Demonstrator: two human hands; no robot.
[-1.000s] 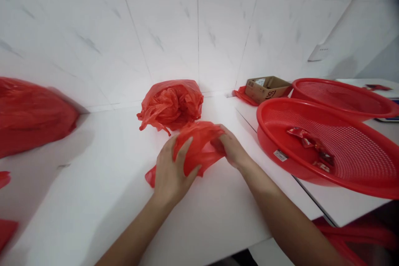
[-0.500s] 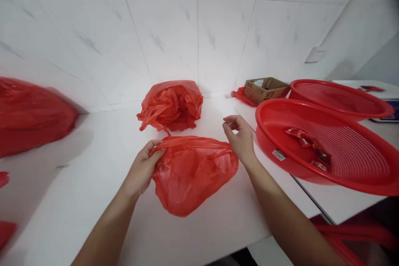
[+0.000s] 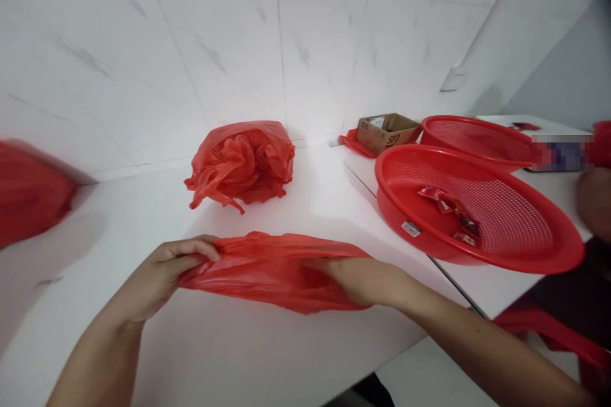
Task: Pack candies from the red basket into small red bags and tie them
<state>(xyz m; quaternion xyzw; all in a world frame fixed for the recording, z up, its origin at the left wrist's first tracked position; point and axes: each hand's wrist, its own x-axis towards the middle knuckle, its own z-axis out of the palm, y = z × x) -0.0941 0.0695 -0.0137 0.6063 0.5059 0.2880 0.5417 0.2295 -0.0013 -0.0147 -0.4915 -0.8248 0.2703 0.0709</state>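
A thin red plastic bag (image 3: pixel 267 280) is stretched sideways above the white table. My left hand (image 3: pixel 179 264) pinches its left end between thumb and fingers. At the other end, my right hand (image 3: pixel 363 280) reaches into the bag's mouth; its fingers are hidden behind the red film, so their pose does not show. Behind this bag, near the wall, sits a bundle of crumpled red plastic bags (image 3: pixel 243 165).
To the right stands a red plastic basket (image 3: pixel 405 203) with several small wrapped packets (image 3: pixel 446 203) inside. Another red basket (image 3: pixel 477 133) and a cardboard box (image 3: pixel 389 133) are behind it. A large red bag (image 3: pixel 33 194) lies at far left. Part of a person (image 3: pixel 594 203) shows at the right edge.
My right hand has moved from beside the bag into its mouth. The bag has gone from hanging down to stretched wide and flatter. The camera view has turned right, and a person has appeared at right.
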